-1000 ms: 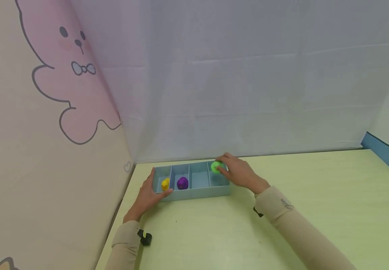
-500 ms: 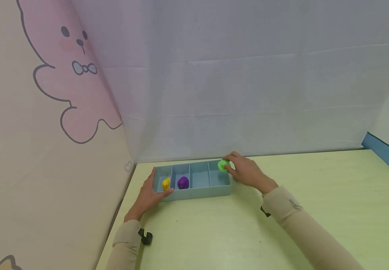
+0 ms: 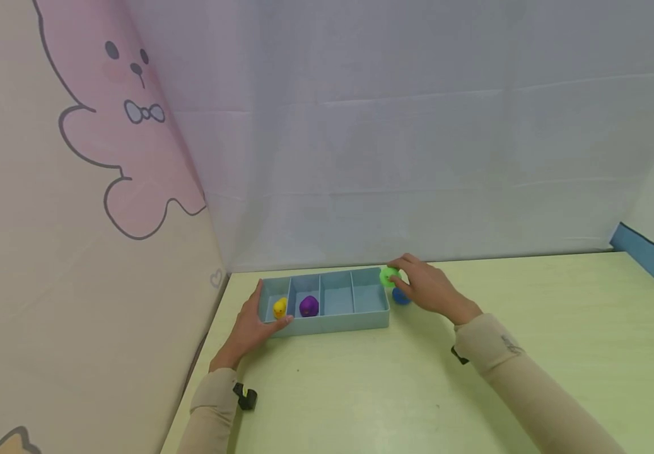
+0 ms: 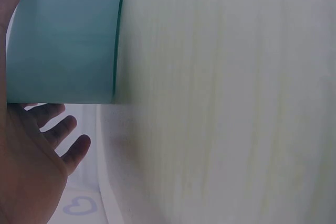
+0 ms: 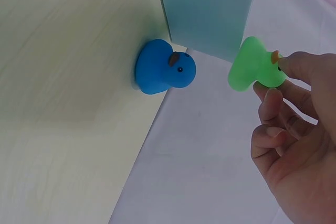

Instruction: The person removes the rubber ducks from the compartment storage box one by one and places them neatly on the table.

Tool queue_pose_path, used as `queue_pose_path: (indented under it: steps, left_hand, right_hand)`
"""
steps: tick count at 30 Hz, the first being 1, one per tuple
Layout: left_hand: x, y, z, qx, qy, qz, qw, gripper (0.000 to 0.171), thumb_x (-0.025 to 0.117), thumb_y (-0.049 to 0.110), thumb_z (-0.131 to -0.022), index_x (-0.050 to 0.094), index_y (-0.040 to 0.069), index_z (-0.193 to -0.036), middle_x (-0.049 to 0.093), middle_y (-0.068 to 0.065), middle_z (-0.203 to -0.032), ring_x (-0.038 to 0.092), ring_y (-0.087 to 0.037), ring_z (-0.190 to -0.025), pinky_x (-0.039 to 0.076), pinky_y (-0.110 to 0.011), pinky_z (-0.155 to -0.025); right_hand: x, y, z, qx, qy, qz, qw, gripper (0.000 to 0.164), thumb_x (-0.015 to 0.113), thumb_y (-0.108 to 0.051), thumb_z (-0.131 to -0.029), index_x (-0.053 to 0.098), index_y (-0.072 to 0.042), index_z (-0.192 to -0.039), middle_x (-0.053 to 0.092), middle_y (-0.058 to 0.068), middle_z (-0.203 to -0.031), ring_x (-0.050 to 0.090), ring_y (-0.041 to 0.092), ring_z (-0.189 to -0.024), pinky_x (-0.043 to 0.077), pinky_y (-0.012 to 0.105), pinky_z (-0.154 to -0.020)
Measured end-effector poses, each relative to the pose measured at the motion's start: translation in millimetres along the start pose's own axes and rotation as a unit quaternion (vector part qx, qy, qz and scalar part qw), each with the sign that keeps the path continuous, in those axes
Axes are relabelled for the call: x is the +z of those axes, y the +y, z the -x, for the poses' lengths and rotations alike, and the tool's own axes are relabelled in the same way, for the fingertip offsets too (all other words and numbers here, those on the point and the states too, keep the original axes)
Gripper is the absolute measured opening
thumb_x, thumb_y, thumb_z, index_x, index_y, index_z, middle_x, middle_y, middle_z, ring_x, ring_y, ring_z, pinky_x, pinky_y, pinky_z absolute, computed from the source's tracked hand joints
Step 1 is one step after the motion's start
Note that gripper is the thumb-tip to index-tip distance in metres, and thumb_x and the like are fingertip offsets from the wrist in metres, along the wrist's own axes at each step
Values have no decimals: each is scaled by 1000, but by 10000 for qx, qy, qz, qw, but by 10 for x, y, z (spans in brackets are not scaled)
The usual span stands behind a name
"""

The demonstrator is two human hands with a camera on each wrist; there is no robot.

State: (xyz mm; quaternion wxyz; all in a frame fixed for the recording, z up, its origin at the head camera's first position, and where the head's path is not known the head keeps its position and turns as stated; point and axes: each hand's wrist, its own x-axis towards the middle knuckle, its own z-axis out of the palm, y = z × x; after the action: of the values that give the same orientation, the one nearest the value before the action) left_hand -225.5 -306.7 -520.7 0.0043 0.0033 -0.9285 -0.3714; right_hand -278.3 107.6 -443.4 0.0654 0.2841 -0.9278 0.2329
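My right hand (image 3: 429, 287) pinches a green toy duck (image 5: 252, 66) by the head, between thumb and fingers. It hovers just past the right end of a blue-grey divided box (image 3: 332, 323). On the table below it, close to that end, sits a blue toy duck (image 5: 157, 69), partly covered by the hand in the head view. My left hand (image 3: 247, 325) holds the box's left end, thumb over the front wall and fingers along the side. In the leftmost compartment is a yellow duck (image 3: 280, 308); a purple duck (image 3: 309, 306) occupies the one beside it.
The pale yellow-green table (image 3: 361, 391) extends to the right and toward the front. A white cloth wall (image 3: 417, 157) rises close behind the box. On the left stands a cream panel (image 3: 77, 315) with a pink cartoon animal on it.
My right hand has carried the green duck rightward, from over the rightmost compartment to beyond the box's end. The blue duck beneath has come into view. My left hand stays on the box.
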Motion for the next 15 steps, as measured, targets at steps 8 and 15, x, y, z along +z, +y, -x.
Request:
queue_pose_path:
  steps: [8,15]
  left_hand:
    - [-5,4,7,0,-15,-1,10000,121,77,61,-81,0,24,-166,12,-15,-173,17,-44,-158,21,-70,-123]
    - [-3,-6,3,-21,-34,-49,10000,121,77,62,-81,-2,26,-166,12,-15,-173,17,-45,-158,21,-70,-123]
  right_hand:
    - [-53,71,60,-3,76,85,9999,35,65,-22,-101,65,-3,-130,67,13,-119,70,28,-93,58,39,-67]
    - [-69,159,109,83,75,213,9997,34,66,-21,-100,65,-2,-129,67,13,-118,68,24,-87,55,35,-63]
